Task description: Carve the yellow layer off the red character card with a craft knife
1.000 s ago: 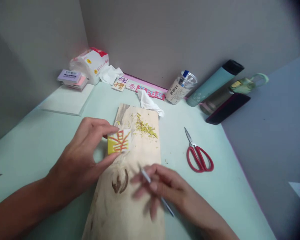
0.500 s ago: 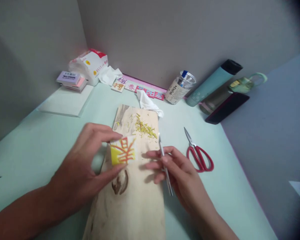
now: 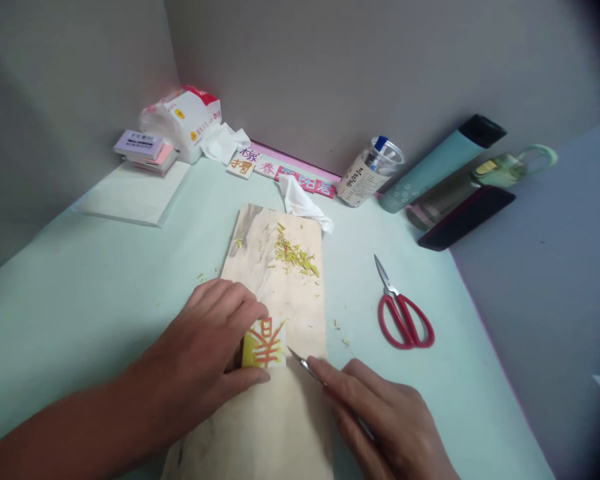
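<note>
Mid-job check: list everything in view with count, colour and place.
character block: 1, yellow-white with orange-red strokes, on board
craft knife: 1, silver, tip near block's right edge
wooden board: 1, pale tan, centre
shavings: many, yellow-green, mostly board's far end
scissors: 1, red handles, right of board
tissues: 2, white, beyond board and by pack
tissue pack: 1, white-red, back left
pad stack: 1, purple-pink, back left
flat pad: 1, white, under stack
lettered pieces: several, mixed colours, along back
cup: 1, clear, beige label, back
bottles: 2, teal and green-lidded, back right
phone-like slab: 1, black, by bottles
table: 1, pale green, beneath
left hand: 1, gripping block
right hand: 1, holding knife
</note>
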Available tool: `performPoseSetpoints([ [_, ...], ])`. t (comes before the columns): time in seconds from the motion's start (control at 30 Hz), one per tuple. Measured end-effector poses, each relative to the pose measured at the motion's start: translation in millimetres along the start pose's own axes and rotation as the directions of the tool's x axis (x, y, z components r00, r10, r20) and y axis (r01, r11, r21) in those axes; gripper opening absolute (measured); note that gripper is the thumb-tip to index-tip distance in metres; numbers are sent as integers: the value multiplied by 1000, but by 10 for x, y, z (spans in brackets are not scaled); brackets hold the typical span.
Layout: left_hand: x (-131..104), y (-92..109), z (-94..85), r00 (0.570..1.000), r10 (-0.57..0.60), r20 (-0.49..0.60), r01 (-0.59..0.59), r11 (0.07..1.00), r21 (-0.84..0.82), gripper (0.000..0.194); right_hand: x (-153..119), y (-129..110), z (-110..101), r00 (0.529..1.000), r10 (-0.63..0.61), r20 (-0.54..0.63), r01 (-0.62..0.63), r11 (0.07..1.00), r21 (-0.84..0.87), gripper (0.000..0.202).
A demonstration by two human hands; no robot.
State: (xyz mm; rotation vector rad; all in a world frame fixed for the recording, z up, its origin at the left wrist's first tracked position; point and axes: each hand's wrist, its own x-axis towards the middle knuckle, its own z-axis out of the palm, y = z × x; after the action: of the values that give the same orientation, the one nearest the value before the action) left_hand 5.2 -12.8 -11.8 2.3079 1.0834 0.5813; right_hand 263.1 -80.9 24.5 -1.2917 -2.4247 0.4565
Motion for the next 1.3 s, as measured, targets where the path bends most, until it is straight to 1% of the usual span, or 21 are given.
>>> performPoseSetpoints([
  [0.1,3,16,-1,1000,16,-8,-16,1000,9,40,28,-41,-17,999,-11,49,12,1000,-29,34],
  [0.2,8,20,5,999,37,-19,-36,999,9,39,42,-59,-2,998,-29,61,30,999,-23,32],
  [0.37,18,26,11,1000,22,-17,-22,1000,9,37,57,-49,32,997,-20,74,23,999,-34,30],
  [0.63,15,42,-13,1000,-1,-5,1,1000,-3,33,95,-102,-1,991,12,135,-3,998,-63,32],
  [0.7,16,43,-10,1000,-8,0,8,1000,-3,32,94,-119,-11,990,8,143,9,993,-114,33],
  [0.77,20,43,-6,1000,-12,4,12,1000,1,31,92,-142,-24,989,-14,144,44,978,-205,36],
  [0.9,29,39,-6,1000,-3,-8,3,1000,13,31,103,-215,-54,988,-81,129,127,909,-397,37],
  [1.0,31,34,-10,1000,9,-13,-9,1000,15,31,126,-273,-54,986,-125,112,164,851,-499,35],
  [1.17,15,34,-5,999,32,-18,-32,999,16,27,130,-337,5,984,-163,78,178,790,-587,32],
  [1.3,19,50,-10,1000,17,-16,-17,999,29,26,80,-335,63,983,-176,45,167,772,-613,33],
])
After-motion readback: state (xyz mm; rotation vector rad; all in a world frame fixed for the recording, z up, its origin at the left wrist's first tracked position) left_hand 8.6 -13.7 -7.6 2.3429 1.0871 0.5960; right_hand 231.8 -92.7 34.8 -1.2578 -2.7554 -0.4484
